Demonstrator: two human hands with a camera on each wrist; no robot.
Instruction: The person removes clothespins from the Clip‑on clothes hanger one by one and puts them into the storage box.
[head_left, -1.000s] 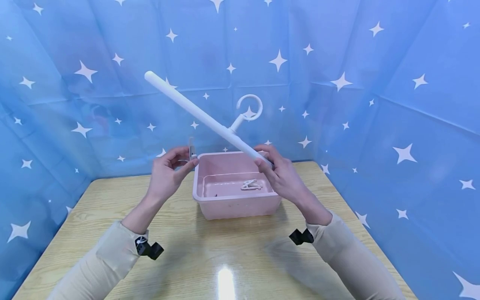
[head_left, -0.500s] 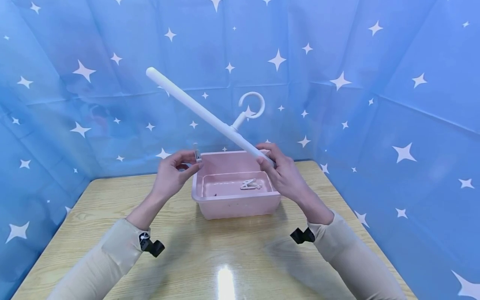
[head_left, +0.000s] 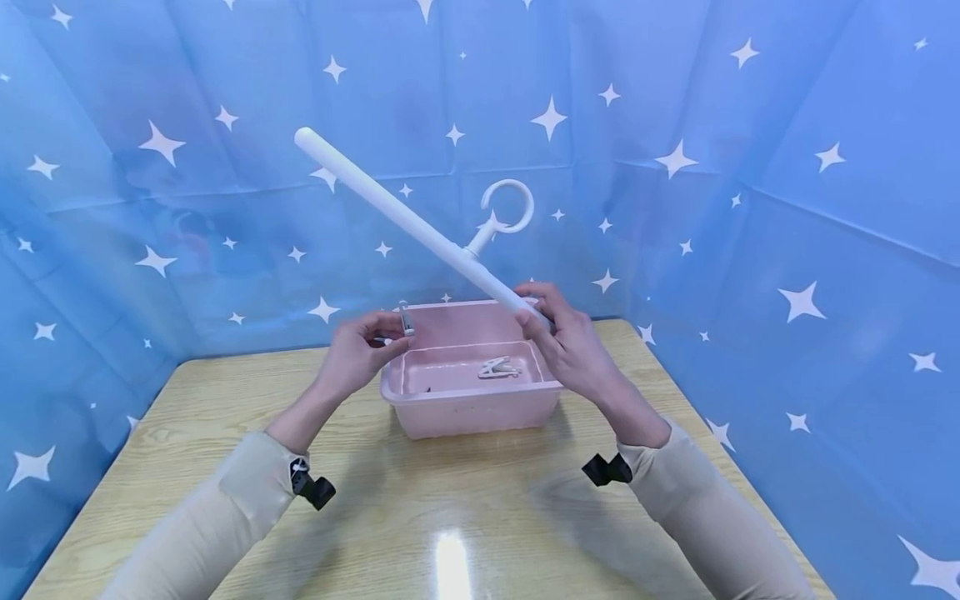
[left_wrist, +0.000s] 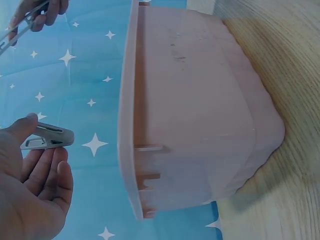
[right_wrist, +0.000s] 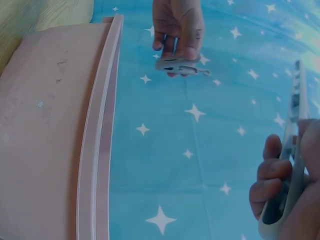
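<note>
In the head view my right hand grips the lower end of a white clip hanger, a straight bar with a hook rising from its middle. The bar slants up to the left above the pink tub. Left of it, my left hand pinches a white clip between thumb and fingers at the tub's left rim. The left wrist view shows this clip under the thumb, apart from the hanger. From the right wrist, the hanger's hollow underside faces the camera, partly covered by fingers.
Inside the tub lie white clips, overlapping so that their number is unclear, and a small dark speck. The wooden table carries the tub near its back edge. A blue curtain with white stars encloses the back and sides.
My left hand has moved right and a little down with the clip, closer to the hanger. The hanger has shifted slightly to the right in the right hand's hold.
</note>
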